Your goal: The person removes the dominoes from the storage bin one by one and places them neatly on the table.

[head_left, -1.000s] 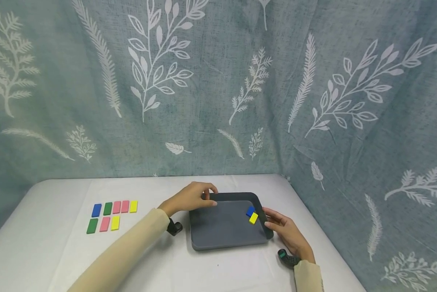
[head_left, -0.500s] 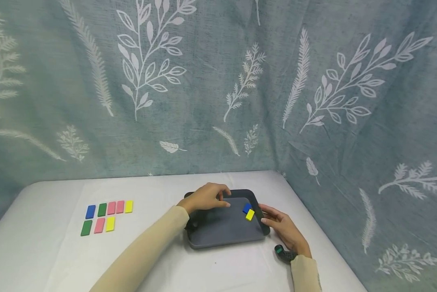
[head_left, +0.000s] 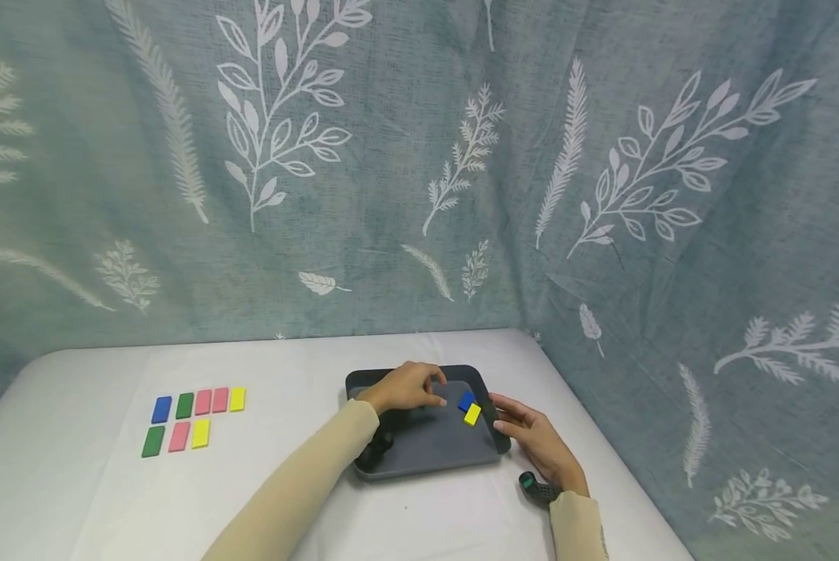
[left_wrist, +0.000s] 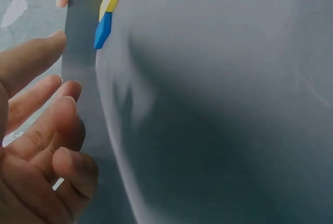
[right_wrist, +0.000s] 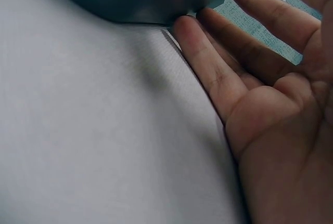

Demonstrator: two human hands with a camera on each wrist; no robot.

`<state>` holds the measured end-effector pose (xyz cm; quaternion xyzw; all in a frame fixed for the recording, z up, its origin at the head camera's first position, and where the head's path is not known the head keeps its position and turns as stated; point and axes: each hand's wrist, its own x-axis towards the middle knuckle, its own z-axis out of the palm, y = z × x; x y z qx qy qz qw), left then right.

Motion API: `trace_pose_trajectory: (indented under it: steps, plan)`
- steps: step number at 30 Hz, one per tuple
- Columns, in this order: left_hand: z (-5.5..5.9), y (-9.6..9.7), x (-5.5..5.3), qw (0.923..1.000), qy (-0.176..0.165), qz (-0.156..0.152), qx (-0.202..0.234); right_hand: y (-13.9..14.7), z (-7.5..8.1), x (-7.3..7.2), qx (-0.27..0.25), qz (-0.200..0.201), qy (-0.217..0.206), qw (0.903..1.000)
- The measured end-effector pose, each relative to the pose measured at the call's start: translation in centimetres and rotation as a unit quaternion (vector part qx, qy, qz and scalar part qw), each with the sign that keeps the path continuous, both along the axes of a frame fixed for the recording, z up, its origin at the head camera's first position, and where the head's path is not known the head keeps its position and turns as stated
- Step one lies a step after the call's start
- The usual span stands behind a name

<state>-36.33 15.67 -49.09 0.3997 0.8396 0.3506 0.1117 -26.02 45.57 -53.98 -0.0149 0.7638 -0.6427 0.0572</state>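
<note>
A dark grey rectangular tray (head_left: 433, 448) lies on the white table. Inside, near its right wall, a small yellow block (head_left: 472, 414) touches or overlaps a blue block (head_left: 466, 401). My left hand (head_left: 407, 386) is above the tray's back half, fingers loosely bent and nothing between them; the left wrist view shows the same relaxed fingers (left_wrist: 67, 115) close to the tray wall. At the right side, my right hand (head_left: 537, 442) holds the tray's edge, thumb at the rim and fingers outside. Its fingertips (right_wrist: 188, 29) meet the outer wall in the right wrist view.
Left of the tray, small flat blocks lie in two rows, among them a blue one (head_left: 162, 410), green (head_left: 153, 442), pink (head_left: 179, 437) and yellow (head_left: 201, 433). A leaf-patterned curtain (head_left: 384, 195) hangs behind and to the right of the table.
My left hand has moved right from the tray's back left corner to over its middle. My right hand stays at the right rim. The head view has shifted a little.
</note>
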Motion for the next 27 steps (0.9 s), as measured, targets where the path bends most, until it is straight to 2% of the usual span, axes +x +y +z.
trace_pose_trajectory:
  steps: [10,21,27]
  plan:
    - [-1.5,1.1,-0.1,0.9996,-0.027,0.000,-0.001,0.3,-0.3,-0.1,0.000,0.009,0.006,0.9999]
    - [-2.6,2.5,0.1,0.9995,-0.027,-0.010,0.010,0.3,-0.4,-0.1,0.005,0.014,0.012,0.9998]
    - [-2.7,3.3,0.3,0.9996,-0.028,-0.005,0.004,0.4,-0.2,0.0,0.005,0.018,0.014,0.9997]
